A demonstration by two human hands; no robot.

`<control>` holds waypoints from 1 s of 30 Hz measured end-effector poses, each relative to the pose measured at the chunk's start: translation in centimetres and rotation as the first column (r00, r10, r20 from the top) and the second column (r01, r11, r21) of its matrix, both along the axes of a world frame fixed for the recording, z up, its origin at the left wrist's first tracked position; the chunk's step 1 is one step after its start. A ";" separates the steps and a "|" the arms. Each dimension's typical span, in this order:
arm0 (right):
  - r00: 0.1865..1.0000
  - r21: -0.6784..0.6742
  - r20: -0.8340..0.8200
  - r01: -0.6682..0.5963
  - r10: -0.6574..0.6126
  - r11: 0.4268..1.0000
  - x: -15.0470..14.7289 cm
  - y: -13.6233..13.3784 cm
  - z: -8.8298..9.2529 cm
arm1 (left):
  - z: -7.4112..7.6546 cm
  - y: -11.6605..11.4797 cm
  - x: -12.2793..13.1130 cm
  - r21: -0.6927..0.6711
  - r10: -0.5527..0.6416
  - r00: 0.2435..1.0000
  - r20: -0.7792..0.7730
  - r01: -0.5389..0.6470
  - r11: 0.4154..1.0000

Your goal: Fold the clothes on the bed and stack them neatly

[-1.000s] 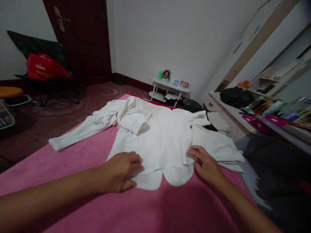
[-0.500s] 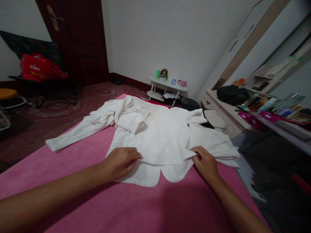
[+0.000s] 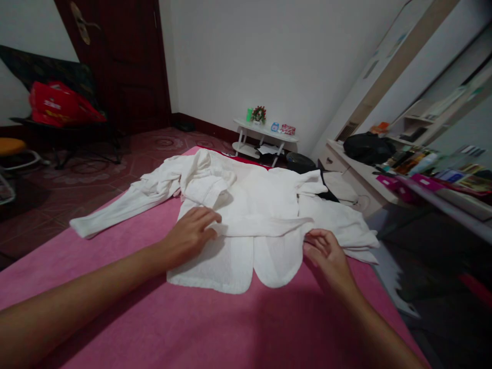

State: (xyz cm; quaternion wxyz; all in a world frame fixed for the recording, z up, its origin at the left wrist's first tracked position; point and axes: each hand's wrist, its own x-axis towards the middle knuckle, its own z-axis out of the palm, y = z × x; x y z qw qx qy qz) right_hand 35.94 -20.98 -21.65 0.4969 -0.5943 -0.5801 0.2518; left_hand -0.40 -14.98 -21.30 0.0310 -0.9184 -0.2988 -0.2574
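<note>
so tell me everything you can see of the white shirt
The white shirt looks like soft, lightly wrinkled cloth. It lies spread on the pink cover, hem toward the person. A long sleeve stretches out to the left. Its upper layer's lower edge is folded or lifted back, showing two rounded tails. The left hand touches that edge; the right hand is near its other end, contact unclear.
</note>
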 end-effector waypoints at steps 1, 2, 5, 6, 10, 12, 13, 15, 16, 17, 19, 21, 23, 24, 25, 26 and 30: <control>0.980 0.069 0.196 -0.039 0.025 0.997 -0.3 -0.6 0.1 | 0.3 -1.1 0.2 0.002 -0.093 0.994 -0.049 0.093 0.996; 0.922 0.128 0.385 -0.103 0.047 0.986 -0.5 -1.2 0.3 | 0.7 -2.3 0.5 -0.030 -0.177 0.979 -0.097 0.175 0.984; 0.633 0.150 0.760 -0.391 0.147 0.908 -0.8 -2.8 0.4 | 1.4 -5.2 1.5 -0.194 -0.306 0.933 -0.188 0.270 0.943; 0.545 0.105 0.815 -0.472 0.196 0.875 -1.0 -3.2 0.3 | 1.4 -5.9 2.0 -0.233 -0.301 0.932 -0.202 0.253 0.939; 0.368 -0.075 0.863 -0.584 0.346 0.808 -1.9 -3.2 -0.7 | 0.2 -6.8 4.1 -0.267 -0.210 0.947 -0.243 0.143 0.953; 0.394 -0.031 0.868 -0.562 0.301 0.826 -2.7 -2.6 -1.4 | -0.7 -6.6 4.9 -0.235 -0.164 0.947 -0.275 0.099 0.967; 0.414 0.009 0.872 -0.547 0.262 0.837 -3.2 -2.3 -1.6 | -1.0 -6.4 5.2 -0.219 -0.145 0.948 -0.282 0.084 0.972; 0.442 0.072 0.874 -0.526 0.200 0.847 -4.4 -1.9 -1.9 | -1.1 -6.2 5.4 -0.220 -0.114 0.961 -0.253 0.058 0.974; 0.443 0.082 0.876 -0.526 0.191 0.846 -5.1 -1.9 -1.9 | -0.8 -6.1 5.2 -0.239 -0.100 0.971 -0.215 0.047 0.970; 0.438 0.078 0.878 -0.529 0.193 0.845 -5.9 -2.2 -1.8 | -0.3 -6.0 4.9 -0.265 -0.086 0.982 -0.166 0.040 0.963; 0.417 0.043 0.881 -0.544 0.225 0.838 -7.7 -3.1 -1.5 | 1.2 -6.1 4.0 -0.318 -0.062 0.996 -0.057 0.041 0.947; 0.412 0.009 0.873 -0.547 0.259 0.837 -9.5 -4.4 -1.3 | 2.8 -6.4 3.1 -0.364 -0.051 0.998 0.037 0.061 0.929; 0.429 -0.007 0.857 -0.543 0.285 0.839 -11.1 -5.6 -1.4 | 4.0 -6.9 2.6 -0.407 -0.053 0.994 0.095 0.088 0.909; 0.443 -0.004 0.848 -0.543 0.290 0.840 -11.8 -6.1 -1.6 | 4.2 -7.2 2.5 -0.425 -0.061 0.992 0.112 0.103 0.900; 0.463 0.005 0.837 -0.541 0.293 0.841 -12.3 -6.5 -2.0 | 4.2 -7.6 2.5 -0.438 -0.073 0.990 0.119 0.118 0.891; 0.484 0.018 0.823 -0.546 0.297 0.838 -12.7 -6.8 -2.4 | 4.0 -8.0 2.6 -0.448 -0.089 0.989 0.120 0.134 0.884; 0.547 0.137 0.806 -0.541 0.224 0.830 -13.2 -7.6 -4.2 | 1.8 -9.5 3.2 -0.482 -0.153 0.987 0.043 0.155 0.862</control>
